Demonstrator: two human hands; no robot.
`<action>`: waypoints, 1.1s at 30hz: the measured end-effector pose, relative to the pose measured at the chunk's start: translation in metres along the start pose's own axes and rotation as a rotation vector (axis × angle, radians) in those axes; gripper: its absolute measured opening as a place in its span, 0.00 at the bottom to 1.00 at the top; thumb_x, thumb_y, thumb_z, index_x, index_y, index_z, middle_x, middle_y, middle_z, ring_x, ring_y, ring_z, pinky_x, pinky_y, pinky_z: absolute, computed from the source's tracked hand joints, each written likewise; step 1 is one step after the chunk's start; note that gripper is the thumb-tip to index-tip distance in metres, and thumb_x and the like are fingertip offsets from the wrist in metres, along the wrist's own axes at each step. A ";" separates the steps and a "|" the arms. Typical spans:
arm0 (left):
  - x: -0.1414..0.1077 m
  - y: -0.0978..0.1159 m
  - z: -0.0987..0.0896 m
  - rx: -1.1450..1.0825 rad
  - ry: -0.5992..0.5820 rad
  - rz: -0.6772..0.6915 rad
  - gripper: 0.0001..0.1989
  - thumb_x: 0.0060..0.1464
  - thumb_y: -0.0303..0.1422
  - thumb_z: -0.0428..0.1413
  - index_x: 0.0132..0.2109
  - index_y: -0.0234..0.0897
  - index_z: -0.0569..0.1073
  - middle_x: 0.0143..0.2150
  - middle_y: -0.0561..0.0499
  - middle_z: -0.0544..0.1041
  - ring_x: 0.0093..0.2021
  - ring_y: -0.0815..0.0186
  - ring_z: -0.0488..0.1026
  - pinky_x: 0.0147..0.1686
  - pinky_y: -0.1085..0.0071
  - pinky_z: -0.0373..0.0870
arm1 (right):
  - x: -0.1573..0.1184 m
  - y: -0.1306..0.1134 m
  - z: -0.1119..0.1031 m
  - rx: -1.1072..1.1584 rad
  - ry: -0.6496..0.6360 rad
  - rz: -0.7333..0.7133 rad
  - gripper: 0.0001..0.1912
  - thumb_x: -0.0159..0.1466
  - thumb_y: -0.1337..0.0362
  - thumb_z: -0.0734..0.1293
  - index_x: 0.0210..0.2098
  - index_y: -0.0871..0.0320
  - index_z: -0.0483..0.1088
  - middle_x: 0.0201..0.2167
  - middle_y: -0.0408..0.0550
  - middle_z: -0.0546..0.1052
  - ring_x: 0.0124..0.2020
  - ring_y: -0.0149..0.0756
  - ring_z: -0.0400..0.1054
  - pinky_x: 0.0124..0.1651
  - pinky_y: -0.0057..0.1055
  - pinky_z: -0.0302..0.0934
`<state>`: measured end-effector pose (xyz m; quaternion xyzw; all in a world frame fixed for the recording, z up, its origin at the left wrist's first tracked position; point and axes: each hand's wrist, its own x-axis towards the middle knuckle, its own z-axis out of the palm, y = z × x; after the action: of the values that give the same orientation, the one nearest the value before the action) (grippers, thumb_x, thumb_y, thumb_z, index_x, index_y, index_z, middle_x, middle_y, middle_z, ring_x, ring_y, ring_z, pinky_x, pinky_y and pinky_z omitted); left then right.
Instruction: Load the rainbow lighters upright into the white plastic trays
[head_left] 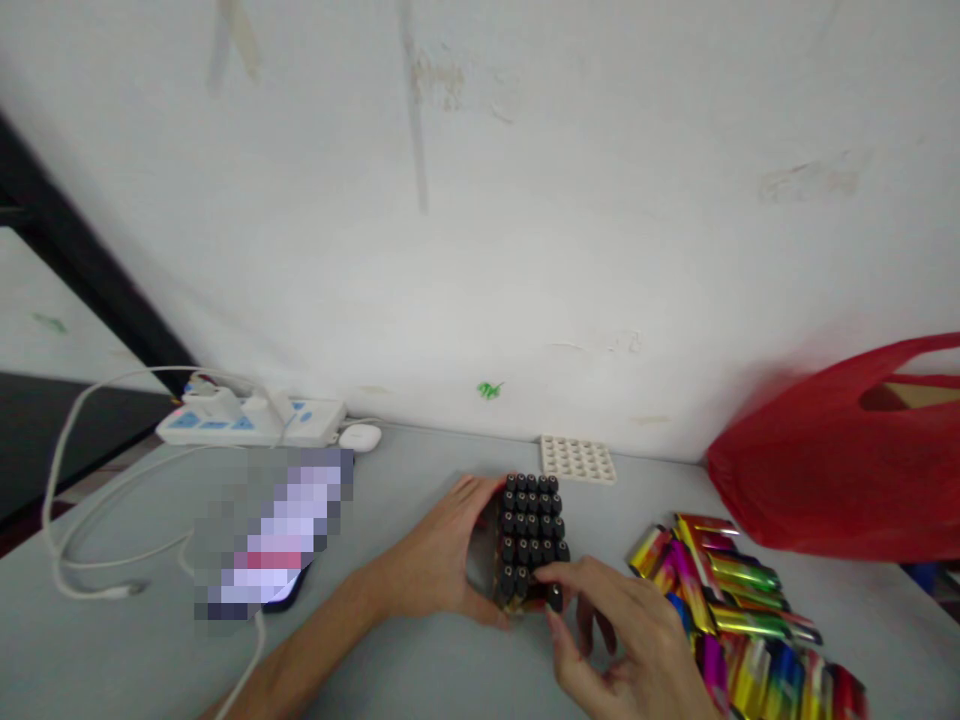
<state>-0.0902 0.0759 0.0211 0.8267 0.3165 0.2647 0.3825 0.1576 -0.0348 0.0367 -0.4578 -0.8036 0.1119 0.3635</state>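
Observation:
A small box (491, 550) stands on the grey table, packed with rows of black-capped pieces (531, 522), each with a small round mark on its end. My left hand (442, 550) is wrapped round the left side of this box, thumb near its front corner. At the box's near right corner my right hand (622, 620) pinches a single black-capped piece (555, 597) between thumb and forefinger. Its body is mostly hidden. Beside my right hand lies a loose pile of shiny, multicoloured metallic tubes (742, 600).
A white grid tray (577, 460) lies near the wall. To the right rests a red bag (832, 470). On the left are a phone (289, 535), a white power strip (255, 425), a white earbud case (360, 437) and a looping white cable (56, 480).

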 end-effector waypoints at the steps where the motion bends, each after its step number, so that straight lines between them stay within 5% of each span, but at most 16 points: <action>1: 0.000 0.000 0.000 0.002 -0.005 0.000 0.66 0.34 0.50 0.84 0.76 0.42 0.65 0.69 0.37 0.74 0.68 0.36 0.70 0.70 0.45 0.68 | 0.000 0.000 0.000 0.002 0.003 0.007 0.18 0.67 0.70 0.71 0.55 0.53 0.78 0.31 0.39 0.82 0.22 0.31 0.77 0.31 0.28 0.68; 16: -0.002 -0.004 0.002 0.020 -0.006 -0.002 0.69 0.32 0.50 0.84 0.78 0.41 0.63 0.71 0.36 0.73 0.69 0.34 0.69 0.72 0.42 0.67 | 0.005 -0.004 -0.003 0.131 -0.057 0.143 0.13 0.74 0.64 0.70 0.56 0.52 0.80 0.35 0.43 0.87 0.24 0.32 0.78 0.33 0.26 0.70; 24: -0.001 -0.004 0.001 0.017 -0.004 -0.005 0.69 0.32 0.51 0.84 0.78 0.41 0.64 0.71 0.36 0.73 0.69 0.34 0.70 0.72 0.43 0.66 | 0.006 0.000 -0.001 0.184 -0.061 0.148 0.11 0.76 0.61 0.70 0.52 0.55 0.83 0.27 0.42 0.82 0.21 0.31 0.74 0.28 0.24 0.66; 33: -0.002 -0.006 0.001 0.035 -0.004 0.004 0.69 0.34 0.52 0.84 0.78 0.40 0.62 0.72 0.35 0.73 0.70 0.33 0.69 0.73 0.42 0.66 | 0.006 0.007 -0.001 0.429 -0.110 0.396 0.19 0.76 0.46 0.72 0.51 0.54 0.86 0.28 0.43 0.84 0.20 0.30 0.73 0.27 0.24 0.66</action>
<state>-0.0922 0.0770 0.0153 0.8345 0.3189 0.2582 0.3679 0.1604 -0.0263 0.0368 -0.5115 -0.6752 0.3726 0.3790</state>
